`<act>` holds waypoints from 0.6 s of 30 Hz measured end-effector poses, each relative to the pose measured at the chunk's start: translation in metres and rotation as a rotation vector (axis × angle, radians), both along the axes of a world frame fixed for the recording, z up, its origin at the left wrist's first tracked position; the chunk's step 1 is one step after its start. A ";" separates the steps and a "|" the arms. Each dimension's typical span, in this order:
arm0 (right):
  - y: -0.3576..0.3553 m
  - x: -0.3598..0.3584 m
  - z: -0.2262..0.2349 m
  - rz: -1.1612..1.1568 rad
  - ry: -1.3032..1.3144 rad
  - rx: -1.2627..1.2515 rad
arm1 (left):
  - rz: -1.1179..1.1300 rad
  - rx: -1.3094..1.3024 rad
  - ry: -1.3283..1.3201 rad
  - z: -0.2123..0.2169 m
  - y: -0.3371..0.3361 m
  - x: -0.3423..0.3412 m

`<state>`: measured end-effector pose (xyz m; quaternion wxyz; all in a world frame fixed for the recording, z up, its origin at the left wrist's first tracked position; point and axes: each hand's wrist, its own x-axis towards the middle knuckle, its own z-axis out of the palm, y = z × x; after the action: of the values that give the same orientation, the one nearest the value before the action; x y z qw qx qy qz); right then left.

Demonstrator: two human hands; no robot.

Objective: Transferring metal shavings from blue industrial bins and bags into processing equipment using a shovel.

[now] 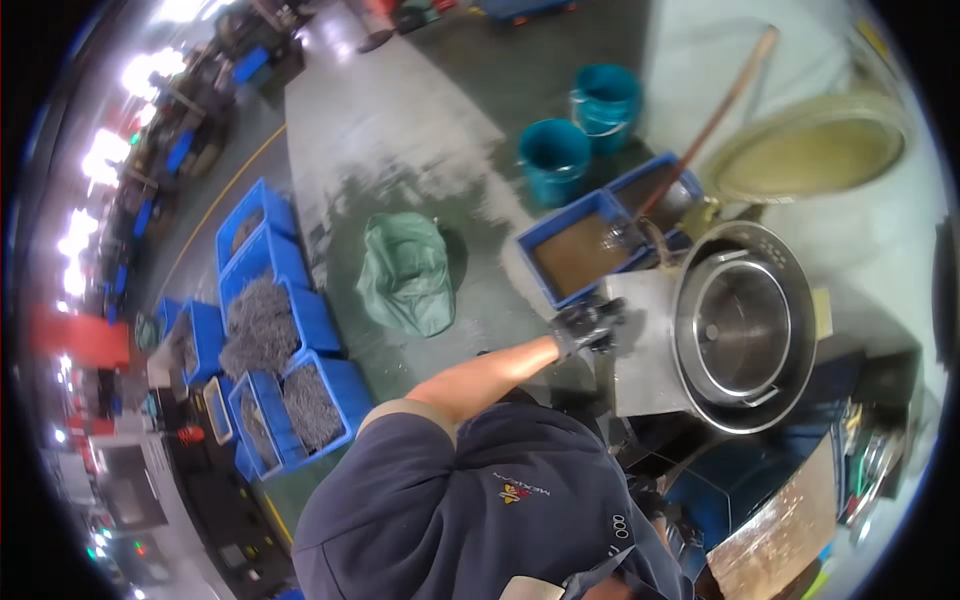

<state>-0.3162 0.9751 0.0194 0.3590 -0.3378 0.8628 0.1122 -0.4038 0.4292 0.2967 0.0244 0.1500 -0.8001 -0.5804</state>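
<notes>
My left arm reaches across to a metal housing [650, 345]. The black-gloved left hand [588, 328] is at its near left edge, fingers looking apart, with nothing visible in them. Whether they touch the metal cannot be made out. Beside the housing stands a round steel drum machine [690, 350], open at the top. Inside sits a steel basket [740, 325] with two handles; no parts show in it. Its round yellowish lid [810, 150] is raised beyond it. My right hand [684, 538] is low beside my body, dark and mostly hidden; its fingers cannot be read.
Blue bins [570, 250] with murky liquid stand beyond the housing, a long wooden handle [715, 115] leaning over them. Two teal buckets [555, 160] are farther back. A green sack [408, 275] lies on the floor. Blue crates [335, 390] at left hold grey metal shavings. Cardboard [780, 530] lies at lower right.
</notes>
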 end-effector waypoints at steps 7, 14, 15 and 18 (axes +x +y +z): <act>-0.128 -0.002 0.066 -0.087 -0.092 0.046 | 0.612 0.686 -0.405 -0.089 -0.146 0.179; -0.327 -0.025 0.103 -1.029 -0.574 -0.876 | 1.196 0.934 -0.600 -0.233 -0.256 0.381; -0.347 -0.029 0.097 -1.015 -0.587 -0.874 | 1.213 0.933 -0.592 -0.249 -0.272 0.412; -0.430 -0.046 0.121 -1.481 -0.706 -0.581 | 0.841 0.412 -0.660 -0.273 -0.287 0.471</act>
<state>-0.3624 0.5452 0.1402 0.4855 0.2172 0.6933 -0.4863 0.0673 0.1417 0.0238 -0.0276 0.6302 -0.5071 -0.5872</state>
